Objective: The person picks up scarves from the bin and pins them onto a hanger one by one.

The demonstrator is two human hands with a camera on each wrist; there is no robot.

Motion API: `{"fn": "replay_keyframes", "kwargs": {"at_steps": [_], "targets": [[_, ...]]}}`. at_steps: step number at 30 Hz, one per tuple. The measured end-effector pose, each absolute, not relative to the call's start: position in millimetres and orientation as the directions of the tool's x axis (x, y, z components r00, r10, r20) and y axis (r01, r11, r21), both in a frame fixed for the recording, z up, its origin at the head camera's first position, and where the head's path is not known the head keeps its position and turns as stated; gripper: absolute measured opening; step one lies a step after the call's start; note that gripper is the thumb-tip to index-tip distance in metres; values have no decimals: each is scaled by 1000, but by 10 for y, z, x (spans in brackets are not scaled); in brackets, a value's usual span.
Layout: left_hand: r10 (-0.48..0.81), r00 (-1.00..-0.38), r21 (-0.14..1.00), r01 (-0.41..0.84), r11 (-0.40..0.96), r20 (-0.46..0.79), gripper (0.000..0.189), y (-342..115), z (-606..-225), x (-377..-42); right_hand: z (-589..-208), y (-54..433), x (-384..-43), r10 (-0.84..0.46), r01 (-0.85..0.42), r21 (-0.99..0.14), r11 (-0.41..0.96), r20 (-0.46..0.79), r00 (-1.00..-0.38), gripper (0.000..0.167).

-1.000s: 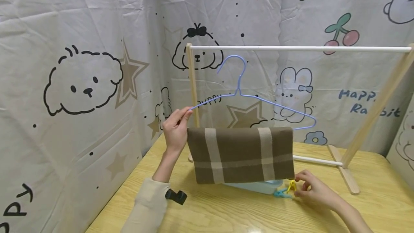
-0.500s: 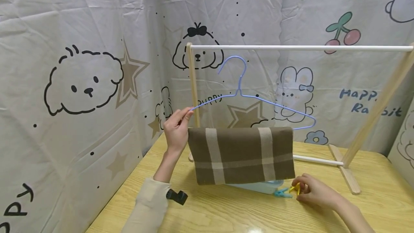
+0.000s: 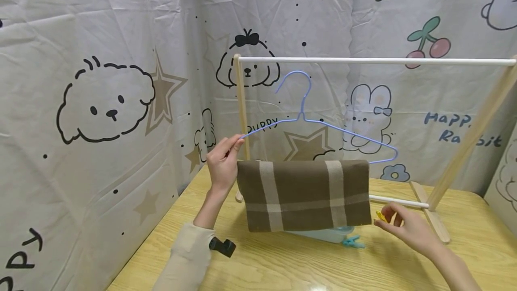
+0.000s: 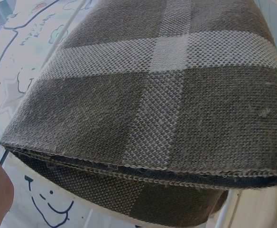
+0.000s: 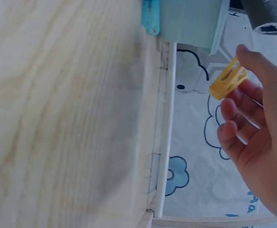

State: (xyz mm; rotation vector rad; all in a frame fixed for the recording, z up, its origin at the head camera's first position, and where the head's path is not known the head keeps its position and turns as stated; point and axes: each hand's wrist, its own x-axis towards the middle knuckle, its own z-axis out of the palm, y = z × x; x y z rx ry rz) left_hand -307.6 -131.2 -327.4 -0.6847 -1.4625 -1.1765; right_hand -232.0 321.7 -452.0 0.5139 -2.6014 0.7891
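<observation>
My left hand [image 3: 224,163] pinches the left end of a blue wire hanger [image 3: 335,125], whose hook points up. Over the hanger's bottom bar hangs a folded brown scarf [image 3: 303,194] with pale stripes; its layered edge fills much of the left wrist view. My right hand [image 3: 412,228] is just right of the scarf's lower corner, above the table. Between its thumb and fingers it pinches a yellow clothespin [image 5: 228,80]. A blue clothespin [image 3: 353,241] lies on the table beside a pale blue tray [image 3: 335,235], which the scarf partly hides.
Behind the hands stands a drying rack with a white top rail [image 3: 375,61], wooden side posts and a low white bar [image 3: 400,201]. The wooden table [image 3: 282,268] reaches back to a patterned cloth backdrop [image 3: 113,35].
My right hand has picked the yellow clothespin up from beside the blue one and moved it up and right. The hanger and scarf have shifted slightly right with my left hand.
</observation>
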Motion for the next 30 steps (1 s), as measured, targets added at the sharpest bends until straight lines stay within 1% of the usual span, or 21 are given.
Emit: {"fn": "replay_keyframes", "kwargs": {"at_steps": [6,9,14,17,21,23,26,30], "targets": [[-192,-246,301,887,350,950,12,-1289,-3284,-3082,-4458,3236,-2304,-245,-556,-396,731,608,-755,29],[-195,-251,306,887,346,948,12,-1278,-3280,-3076,-4395,3236,-2276,-194,-550,-407,729,647,-737,33],[-203,-249,308,882,358,947,12,-1260,-3259,-3079,-4214,3185,-2197,-107,-581,-477,659,706,-700,42],[-221,-235,304,881,362,946,14,-1252,-3229,-3095,-4097,3127,-2176,-94,-623,-483,616,740,-666,47],[-248,-223,302,885,354,943,12,-1234,-3179,-3112,-3879,2997,-2118,-100,-675,-483,558,769,-632,49],[-251,-219,299,888,348,943,12,-1214,-3153,-3112,-3742,2910,-2069,-115,-711,-468,526,788,-604,50],[-248,-217,295,890,348,944,12,-1181,-3127,-3111,-3526,2772,-1995,-134,-739,-466,486,796,-590,51],[-252,-216,296,889,349,943,13,-1139,-3106,-3106,-3301,2603,-1956,-145,-748,-488,450,786,-601,52]]}}
